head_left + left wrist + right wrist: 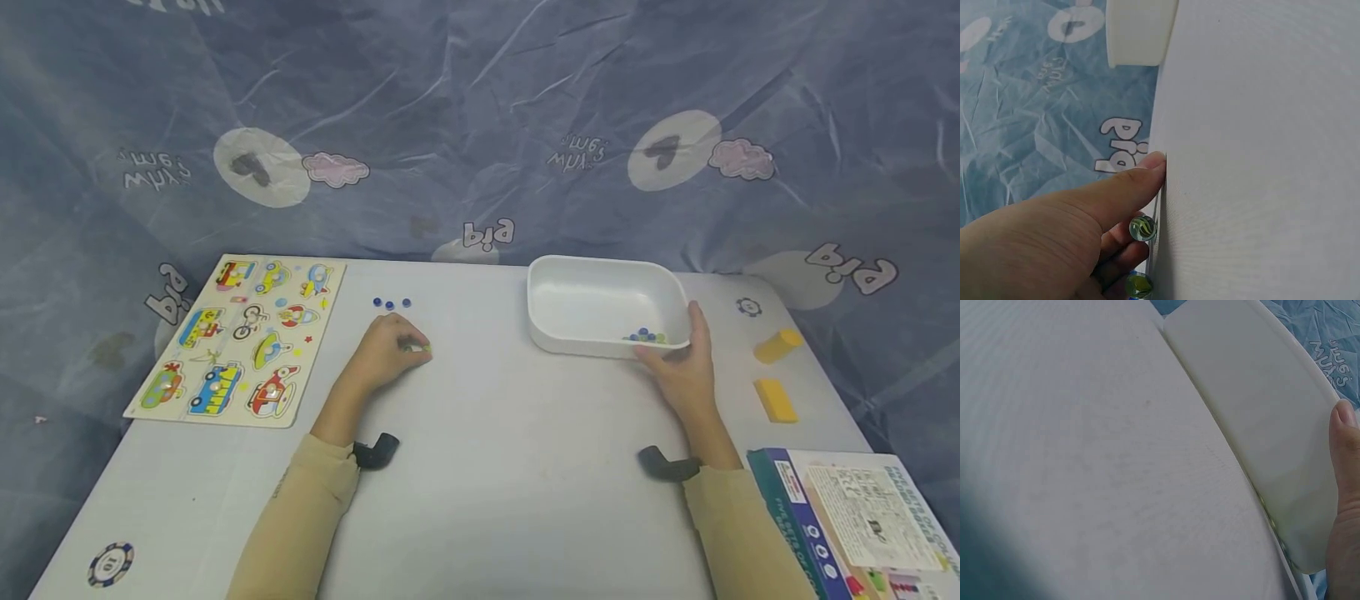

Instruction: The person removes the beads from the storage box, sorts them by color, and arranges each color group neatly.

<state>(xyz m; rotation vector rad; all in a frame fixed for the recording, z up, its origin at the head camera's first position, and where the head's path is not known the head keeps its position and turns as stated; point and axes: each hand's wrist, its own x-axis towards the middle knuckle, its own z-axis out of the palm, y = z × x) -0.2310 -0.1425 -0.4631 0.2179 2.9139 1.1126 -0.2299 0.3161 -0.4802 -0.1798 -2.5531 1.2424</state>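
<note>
My left hand (382, 350) is lowered to the white table with curled fingers around a clear glass marble (1143, 229) with a yellow-green swirl. Its thumb tip reaches the tabletop, and a second greenish marble (1140, 285) shows by the lower fingers. Just beyond the hand lie a few blue marbles (389, 305). At the right, my right hand (686, 371) grips the near right corner of a white plastic tub (581, 343), thumb on the front wall (1260, 419) and fingers along the right side. Several blue and greenish marbles (647, 336) are gathered in the tub's near right corner.
A wooden picture puzzle board (281, 367) lies at the left. On the right are a yellow cylinder (777, 346), a yellow block (776, 401) and a printed box (862, 517) near the front. Patterned blue-grey cloth (480, 125) hangs behind the table.
</note>
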